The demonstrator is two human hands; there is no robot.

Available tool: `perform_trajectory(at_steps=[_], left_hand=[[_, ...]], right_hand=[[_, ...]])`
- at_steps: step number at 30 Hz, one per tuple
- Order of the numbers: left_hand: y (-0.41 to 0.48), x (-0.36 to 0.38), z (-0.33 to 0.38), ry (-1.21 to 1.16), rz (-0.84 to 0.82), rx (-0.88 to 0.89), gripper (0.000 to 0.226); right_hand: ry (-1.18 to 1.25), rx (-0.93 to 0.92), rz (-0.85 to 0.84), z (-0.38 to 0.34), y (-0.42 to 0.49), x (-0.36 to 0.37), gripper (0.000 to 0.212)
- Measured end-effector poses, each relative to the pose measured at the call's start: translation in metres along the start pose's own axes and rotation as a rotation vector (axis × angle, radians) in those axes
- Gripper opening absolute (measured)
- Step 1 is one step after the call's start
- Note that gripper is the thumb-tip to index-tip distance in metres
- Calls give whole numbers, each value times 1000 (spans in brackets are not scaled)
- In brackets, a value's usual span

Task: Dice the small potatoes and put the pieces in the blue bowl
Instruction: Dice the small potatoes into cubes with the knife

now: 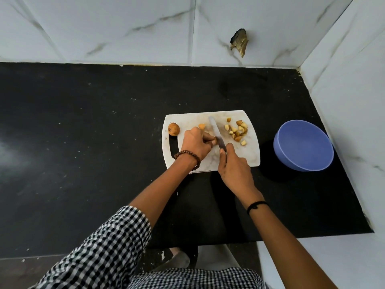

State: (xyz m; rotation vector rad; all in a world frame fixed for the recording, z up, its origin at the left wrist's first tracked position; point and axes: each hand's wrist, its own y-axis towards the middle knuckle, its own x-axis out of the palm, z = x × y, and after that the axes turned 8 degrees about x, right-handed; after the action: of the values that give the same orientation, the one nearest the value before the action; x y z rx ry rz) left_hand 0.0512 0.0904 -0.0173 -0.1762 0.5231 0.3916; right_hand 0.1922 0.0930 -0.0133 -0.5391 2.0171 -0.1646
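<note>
A white cutting board (pixel 250 155) lies on the black counter. My left hand (pixel 194 142) holds a piece of potato down on the board, its fingers curled over it. My right hand (pixel 234 166) grips the handle of a knife (pixel 214 128), forefinger along the spine, and the blade slants up and left beside the left fingertips. A whole small potato (pixel 174 129) sits at the board's left end. A cut half (pixel 201 126) lies just beyond my left hand. Several diced pieces (pixel 237 131) are heaped on the board's right part. The blue bowl (pixel 304 144) stands to the right, with nothing visible in it.
The black counter (pixel 83 132) stretches far to the left of the board. White marble-look tiled walls close off the back and the right side. A broken dark hole (pixel 239 41) shows in the back wall. The counter's front edge runs below my forearms.
</note>
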Motion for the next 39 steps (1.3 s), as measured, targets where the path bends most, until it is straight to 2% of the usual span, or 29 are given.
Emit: perform_trajectory(at_steps=[12,31,35,39], left_hand=[[1,3,5,112,19,-8,7],[4,8,2,116,51,-17,12],[4,6,0,147,6,14,11],[2,6,-3,209,-43,27,20]], right_hand=[[-19,11,-35,-1,-4,-4,22],[-142,54,-88,33,-51,-11,25],[-57,61,-117,41,-58,-30,24],[157,92,-91,44,-60,-41,24]])
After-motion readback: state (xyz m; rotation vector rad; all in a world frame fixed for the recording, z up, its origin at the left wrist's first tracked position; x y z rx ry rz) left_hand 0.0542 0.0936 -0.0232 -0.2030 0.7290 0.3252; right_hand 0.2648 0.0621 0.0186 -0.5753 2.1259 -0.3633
